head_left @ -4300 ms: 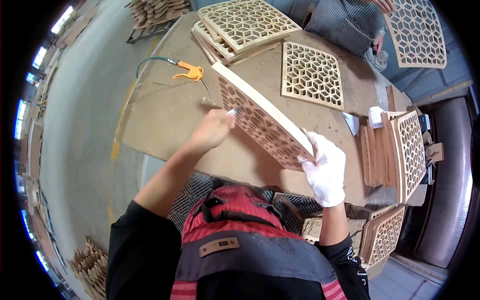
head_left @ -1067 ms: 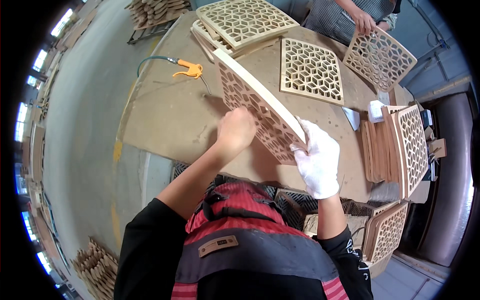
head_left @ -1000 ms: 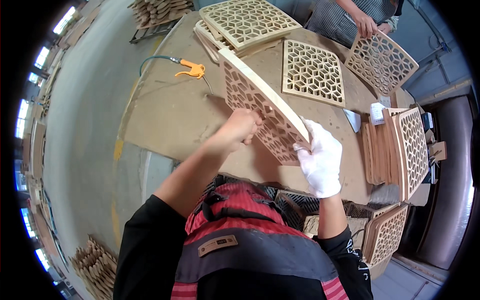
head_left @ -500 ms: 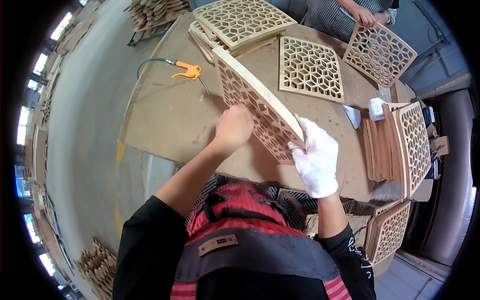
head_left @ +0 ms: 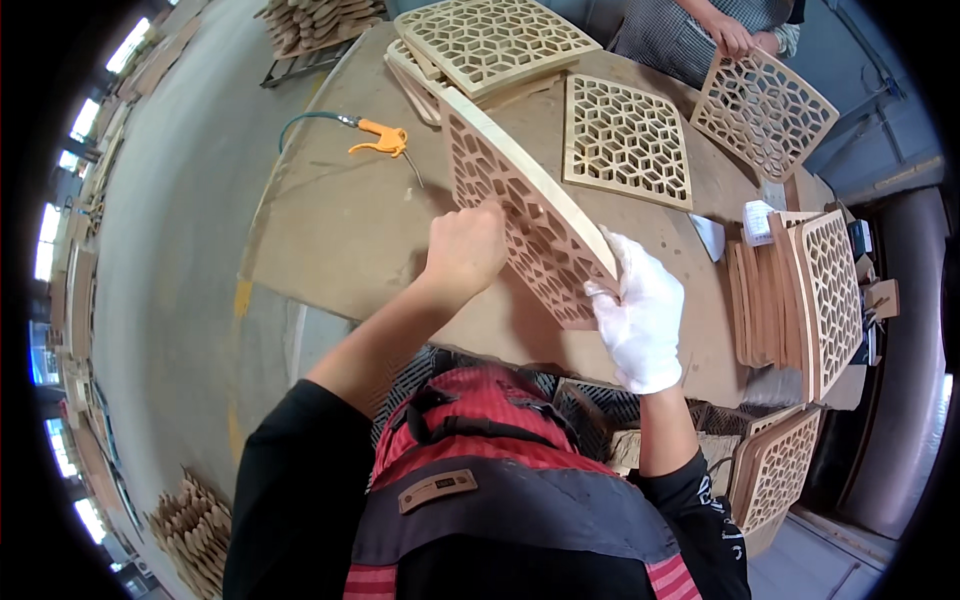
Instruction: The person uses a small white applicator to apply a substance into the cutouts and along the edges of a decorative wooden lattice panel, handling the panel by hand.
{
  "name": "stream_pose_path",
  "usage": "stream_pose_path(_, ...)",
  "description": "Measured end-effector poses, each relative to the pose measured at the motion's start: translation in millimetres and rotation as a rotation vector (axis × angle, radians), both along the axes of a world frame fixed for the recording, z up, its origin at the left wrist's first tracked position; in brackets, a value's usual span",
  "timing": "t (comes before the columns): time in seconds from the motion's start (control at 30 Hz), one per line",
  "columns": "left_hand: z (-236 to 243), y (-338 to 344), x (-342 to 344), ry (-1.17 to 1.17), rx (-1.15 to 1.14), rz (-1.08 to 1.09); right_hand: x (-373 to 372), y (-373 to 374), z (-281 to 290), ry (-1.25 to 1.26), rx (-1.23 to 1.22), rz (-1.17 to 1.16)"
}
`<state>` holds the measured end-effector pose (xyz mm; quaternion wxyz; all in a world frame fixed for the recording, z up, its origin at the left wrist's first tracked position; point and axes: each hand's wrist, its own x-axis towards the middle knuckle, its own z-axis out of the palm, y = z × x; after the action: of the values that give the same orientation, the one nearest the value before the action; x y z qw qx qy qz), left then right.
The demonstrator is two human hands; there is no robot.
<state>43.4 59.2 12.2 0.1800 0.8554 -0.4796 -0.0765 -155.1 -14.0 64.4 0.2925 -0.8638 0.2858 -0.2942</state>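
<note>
A wooden lattice panel [head_left: 535, 215] stands tilted on edge above the table, its cut-out face turned to the left. My right hand [head_left: 645, 315], in a white knit glove, grips its near right edge with the thumb on the lattice face. My bare left hand [head_left: 467, 248] is closed, knuckles up, against the lattice face; whatever its fingers hold, if anything, is hidden. An orange air blow gun [head_left: 382, 138] on a green hose lies on the table left of the panel. Flat to the right rests another lattice panel [head_left: 627, 140].
Stacked lattice panels [head_left: 500, 45] lie at the table's far side. More panels [head_left: 825, 300] stand upright at the right edge, beside a white packet [head_left: 757, 222]. Across the brown table [head_left: 330, 230], a co-worker's hand [head_left: 735, 38] holds a lattice panel [head_left: 765, 115].
The view has shifted slightly. My left fist has moved a little against the panel's face, while my right hand keeps its grip on the edge.
</note>
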Motion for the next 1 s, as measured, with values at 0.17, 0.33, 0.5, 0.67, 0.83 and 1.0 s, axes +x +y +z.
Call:
stream_pose_path(0.17,-15.3,37.5,-0.8,0.497,-0.134,-0.052,1.5,7.9,3.3,0.076,0.016,-0.043)
stream_pose_path(0.33,-56.0,85.4,-9.6,0.813,0.032,0.013,3.5,-0.4,12.2,0.017,0.143,-0.088)
stream_pose_path(0.5,-43.3,80.4,-14.0,0.979,-0.092,0.066,-6.6,3.1,-3.8,-0.225,0.281,-0.222)
stream_pose_path(0.67,-25.5,76.0,-24.8,1.010,-0.034,0.038,-4.6,1.3,-4.5,-0.224,0.313,-0.271)
stream_pose_path(0.83,-31.5,64.9,-41.4,1.103,0.071,-0.032,6.4,2.1,-5.9,-0.110,0.172,-0.211)
stream_pose_path(1.0,-27.2,61.1,-47.8,1.179,0.096,0.006,6.5,3.7,-4.8,-0.195,0.355,-0.237)
